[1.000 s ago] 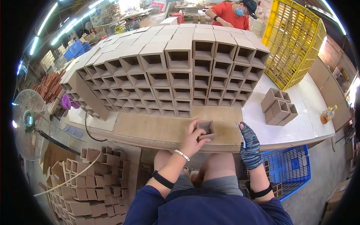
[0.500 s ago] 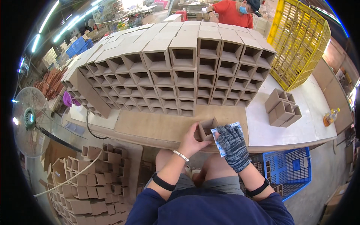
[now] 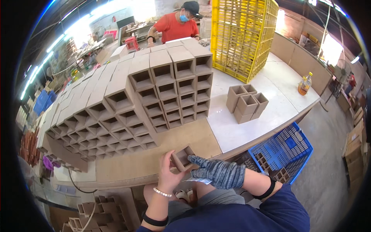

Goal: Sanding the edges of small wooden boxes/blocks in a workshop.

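Observation:
My bare left hand [image 3: 169, 176] grips the left side of a small open grey-brown cardboard box [image 3: 181, 164], tilted above the table's front edge. My right hand [image 3: 220, 173], in a dark grey knitted glove, reaches its fingers to the box's right rim. A white sheet with blue print [image 3: 201, 180] is tucked under the right palm, mostly hidden by the glove. Beyond both hands, a wide stack of similar boxes [image 3: 170, 91] stands on the table, open ends facing me. To the right, a small cluster of boxes [image 3: 247, 102] stands with openings up.
A yellow plastic crate [image 3: 243, 38] stands on the white tabletop behind the cluster. A bottle of amber liquid [image 3: 304, 84] sits near the right edge. Below right is a blue crate [image 3: 284, 152] holding boxes. More boxes [image 3: 104, 212] lie low at left. A co-worker in red [image 3: 176, 27] is behind the stack.
My view has turned to the right. The box is now tilted, and my gloved hand has swung round to lie sideways with its fingers at the box's opening.

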A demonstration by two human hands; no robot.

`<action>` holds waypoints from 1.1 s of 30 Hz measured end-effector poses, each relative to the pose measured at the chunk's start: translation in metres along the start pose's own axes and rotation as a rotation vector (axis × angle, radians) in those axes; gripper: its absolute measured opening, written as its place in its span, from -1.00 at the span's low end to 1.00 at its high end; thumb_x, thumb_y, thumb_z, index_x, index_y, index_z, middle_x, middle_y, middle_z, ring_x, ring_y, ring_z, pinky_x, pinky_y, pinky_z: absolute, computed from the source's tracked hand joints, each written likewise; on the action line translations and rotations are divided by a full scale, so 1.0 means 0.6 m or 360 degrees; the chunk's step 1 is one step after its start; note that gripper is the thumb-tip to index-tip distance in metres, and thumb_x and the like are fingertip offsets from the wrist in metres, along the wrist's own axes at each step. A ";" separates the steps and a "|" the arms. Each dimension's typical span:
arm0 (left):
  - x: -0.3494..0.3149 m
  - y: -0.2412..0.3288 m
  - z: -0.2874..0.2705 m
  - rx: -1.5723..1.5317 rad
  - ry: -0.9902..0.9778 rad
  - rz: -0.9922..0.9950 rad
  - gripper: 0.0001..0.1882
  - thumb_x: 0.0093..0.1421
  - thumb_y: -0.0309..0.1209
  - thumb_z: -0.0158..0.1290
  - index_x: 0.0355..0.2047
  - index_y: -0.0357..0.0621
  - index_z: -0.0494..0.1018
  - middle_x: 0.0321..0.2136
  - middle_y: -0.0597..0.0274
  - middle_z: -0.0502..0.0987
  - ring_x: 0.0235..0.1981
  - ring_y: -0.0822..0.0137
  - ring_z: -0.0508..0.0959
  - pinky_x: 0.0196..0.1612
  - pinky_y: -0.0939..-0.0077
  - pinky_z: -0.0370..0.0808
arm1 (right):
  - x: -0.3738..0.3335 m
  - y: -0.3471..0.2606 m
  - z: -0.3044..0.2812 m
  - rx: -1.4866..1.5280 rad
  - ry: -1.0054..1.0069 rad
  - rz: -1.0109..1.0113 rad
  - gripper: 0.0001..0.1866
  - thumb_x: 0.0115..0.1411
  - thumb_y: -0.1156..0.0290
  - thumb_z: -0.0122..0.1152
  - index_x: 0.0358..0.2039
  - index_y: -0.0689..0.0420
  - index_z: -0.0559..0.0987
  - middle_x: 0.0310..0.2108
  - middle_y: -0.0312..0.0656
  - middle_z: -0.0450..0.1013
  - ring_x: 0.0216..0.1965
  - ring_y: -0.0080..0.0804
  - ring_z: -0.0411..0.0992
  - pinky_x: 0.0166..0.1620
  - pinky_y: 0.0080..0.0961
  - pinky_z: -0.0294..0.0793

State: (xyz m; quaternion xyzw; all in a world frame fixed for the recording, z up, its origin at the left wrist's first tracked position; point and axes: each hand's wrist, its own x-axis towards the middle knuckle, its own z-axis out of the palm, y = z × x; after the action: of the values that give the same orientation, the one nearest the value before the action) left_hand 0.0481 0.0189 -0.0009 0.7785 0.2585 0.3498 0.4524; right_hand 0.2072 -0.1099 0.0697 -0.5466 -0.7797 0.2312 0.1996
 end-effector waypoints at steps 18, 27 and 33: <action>-0.070 -0.013 -0.085 -0.0388 0.0251 -0.0267 -0.45 -0.05 -0.60 0.10 -0.01 -0.26 0.20 -0.28 0.18 0.43 -0.32 0.47 0.48 -0.17 0.57 0.38 | -0.166 0.323 -0.348 -0.0968 0.1232 0.1326 -0.66 -0.07 0.48 -0.03 -0.20 0.18 0.45 -0.28 -0.02 0.45 -0.22 -0.17 0.40 -0.08 -0.39 0.35; -0.229 0.021 -0.241 0.0016 0.0985 -0.0357 -0.58 0.03 -0.62 0.02 -0.07 -0.26 0.24 -0.35 0.27 0.40 -0.41 0.53 0.44 -0.32 0.69 0.38 | -0.099 0.400 -0.362 -0.0428 0.0939 0.0984 -0.72 -0.11 0.50 -0.05 -0.34 0.21 0.51 -0.32 -0.06 0.48 -0.28 -0.24 0.41 -0.17 -0.38 0.37; -0.267 0.047 -0.291 0.0480 0.1251 -0.0174 -0.59 -0.03 -0.56 0.09 -0.12 -0.26 0.30 -0.25 0.16 0.35 -0.42 0.43 0.49 -0.32 0.60 0.44 | -0.168 0.270 -0.344 -0.1052 0.0795 0.1187 -0.73 0.00 0.37 0.07 -0.27 0.21 0.50 -0.34 -0.17 0.42 -0.26 -0.38 0.32 -0.17 -0.47 0.27</action>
State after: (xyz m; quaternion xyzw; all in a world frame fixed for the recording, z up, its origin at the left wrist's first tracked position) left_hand -0.1847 -0.0177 0.0345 0.6286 0.5006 0.5538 0.2182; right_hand 0.4791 -0.1282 0.1379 -0.8573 -0.4934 -0.1072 0.1008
